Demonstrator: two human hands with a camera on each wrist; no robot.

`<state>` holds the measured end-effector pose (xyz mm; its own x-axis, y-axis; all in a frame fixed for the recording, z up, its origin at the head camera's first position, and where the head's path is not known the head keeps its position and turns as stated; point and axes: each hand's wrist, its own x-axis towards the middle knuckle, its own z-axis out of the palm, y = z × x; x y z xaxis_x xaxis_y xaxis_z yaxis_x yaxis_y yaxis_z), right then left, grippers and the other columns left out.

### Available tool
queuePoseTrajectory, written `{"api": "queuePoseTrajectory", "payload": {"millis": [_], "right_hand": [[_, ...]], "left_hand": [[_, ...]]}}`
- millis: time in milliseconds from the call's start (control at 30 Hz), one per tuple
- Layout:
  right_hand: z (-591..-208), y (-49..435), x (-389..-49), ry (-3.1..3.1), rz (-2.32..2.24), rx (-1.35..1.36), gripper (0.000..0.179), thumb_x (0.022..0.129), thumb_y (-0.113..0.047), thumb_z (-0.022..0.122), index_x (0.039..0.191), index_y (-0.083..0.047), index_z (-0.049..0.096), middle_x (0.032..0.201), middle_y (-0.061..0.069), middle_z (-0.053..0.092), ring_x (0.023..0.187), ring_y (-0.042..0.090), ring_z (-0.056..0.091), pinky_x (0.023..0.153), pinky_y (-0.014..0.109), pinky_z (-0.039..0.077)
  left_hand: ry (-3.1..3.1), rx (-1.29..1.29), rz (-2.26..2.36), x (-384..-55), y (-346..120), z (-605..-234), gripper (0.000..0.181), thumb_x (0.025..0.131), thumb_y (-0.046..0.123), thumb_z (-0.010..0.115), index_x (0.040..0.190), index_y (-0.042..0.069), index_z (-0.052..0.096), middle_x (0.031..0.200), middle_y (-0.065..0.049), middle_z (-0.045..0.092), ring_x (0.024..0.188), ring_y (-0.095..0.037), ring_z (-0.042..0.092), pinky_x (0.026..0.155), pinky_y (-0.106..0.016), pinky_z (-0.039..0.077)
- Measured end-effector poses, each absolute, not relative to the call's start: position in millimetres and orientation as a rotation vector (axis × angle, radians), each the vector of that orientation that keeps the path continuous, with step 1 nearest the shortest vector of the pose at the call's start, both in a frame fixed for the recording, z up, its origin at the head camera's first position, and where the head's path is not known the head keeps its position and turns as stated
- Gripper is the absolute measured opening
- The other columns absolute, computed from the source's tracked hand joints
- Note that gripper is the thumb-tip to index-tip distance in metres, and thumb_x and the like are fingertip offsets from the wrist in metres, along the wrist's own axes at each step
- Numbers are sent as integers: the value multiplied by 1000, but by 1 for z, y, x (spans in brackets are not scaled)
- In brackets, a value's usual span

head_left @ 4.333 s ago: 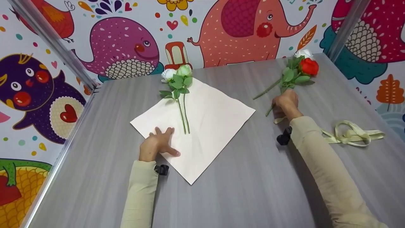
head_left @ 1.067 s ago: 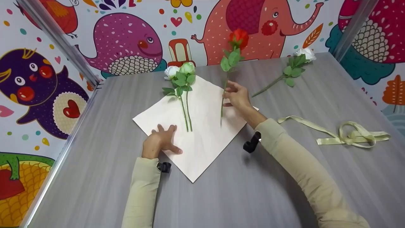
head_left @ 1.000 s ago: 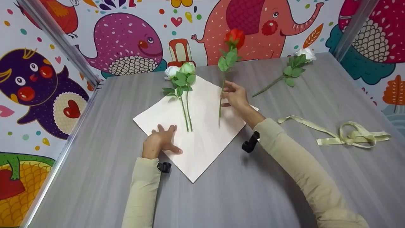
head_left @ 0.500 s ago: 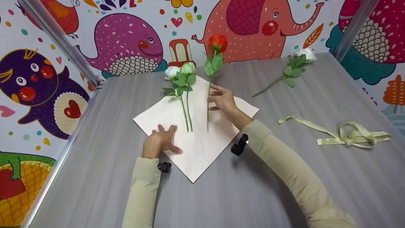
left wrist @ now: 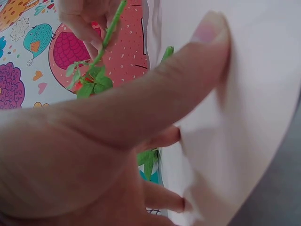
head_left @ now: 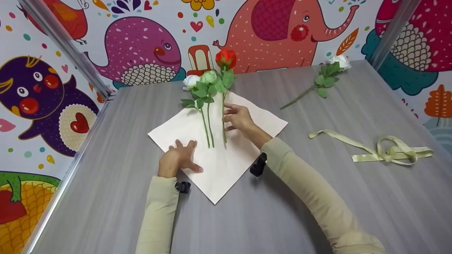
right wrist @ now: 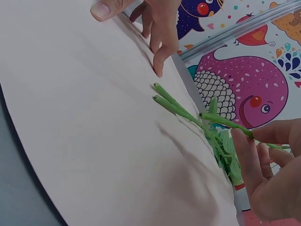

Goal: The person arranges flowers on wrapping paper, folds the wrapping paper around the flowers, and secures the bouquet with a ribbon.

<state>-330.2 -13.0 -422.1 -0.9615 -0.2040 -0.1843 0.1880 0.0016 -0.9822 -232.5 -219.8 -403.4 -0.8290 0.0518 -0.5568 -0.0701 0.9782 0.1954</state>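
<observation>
My right hand [head_left: 238, 118] pinches the stem of a red rose [head_left: 226, 59] over the right part of a pale pink paper sheet [head_left: 226, 176]. In the right wrist view that stem [right wrist: 225, 121] is between thumb and fingers, its cut end raised above the sheet. A white rose [head_left: 191, 82] and a pale green rose [head_left: 208, 77] lie side by side on the sheet, stems toward me, just left of the red one. My left hand [head_left: 178, 158] rests with spread fingers on the sheet's left edge; its thumb [left wrist: 211, 35] lies along the paper in the left wrist view.
Another white rose [head_left: 339, 62] lies at the back right of the grey table [head_left: 116, 197]. A cream ribbon [head_left: 395, 153], partly looped, lies on the right side. A wall with printed cartoon animals [head_left: 141, 46] stands behind, with a metal post [head_left: 67, 46] at the left corner.
My right hand took the red rose from beside the white one at the right and carried it left and lower, next to the pale green rose. The left hand has stayed put.
</observation>
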Motion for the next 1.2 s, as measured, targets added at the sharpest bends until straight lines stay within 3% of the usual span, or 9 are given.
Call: {"api": "queuePoseTrajectory", "payload": {"millis": [267, 567, 1200], "right_hand": [[-433, -23, -332, 1995, -1999, 40, 62, 88, 10, 61, 146, -7, 51, 103, 3, 56, 87, 13, 61, 56, 24, 58], [-439, -35, -335, 2056, -1921, 68, 61, 86, 12, 58, 144, -5, 53, 92, 0, 54, 72, 10, 58, 52, 23, 55], [-441, -50, -332, 2175, -1881, 59, 56, 86, 10, 58, 140, -8, 59, 93, -2, 57, 67, 8, 56, 54, 26, 56]], "left_hand": [[2533, -24, 289, -232, -220, -405, 107, 81, 45, 81, 160, 13, 17, 160, -41, 1, 146, -64, 9, 113, -72, 26], [2562, -34, 281, -230, -219, -404, 105, 80, 46, 82, 159, 15, 21, 160, -41, 5, 146, -63, 13, 110, -72, 30], [2568, -17, 293, -231, -220, -406, 106, 80, 45, 83, 159, 13, 21, 158, -44, 4, 144, -65, 12, 112, -71, 29]]}}
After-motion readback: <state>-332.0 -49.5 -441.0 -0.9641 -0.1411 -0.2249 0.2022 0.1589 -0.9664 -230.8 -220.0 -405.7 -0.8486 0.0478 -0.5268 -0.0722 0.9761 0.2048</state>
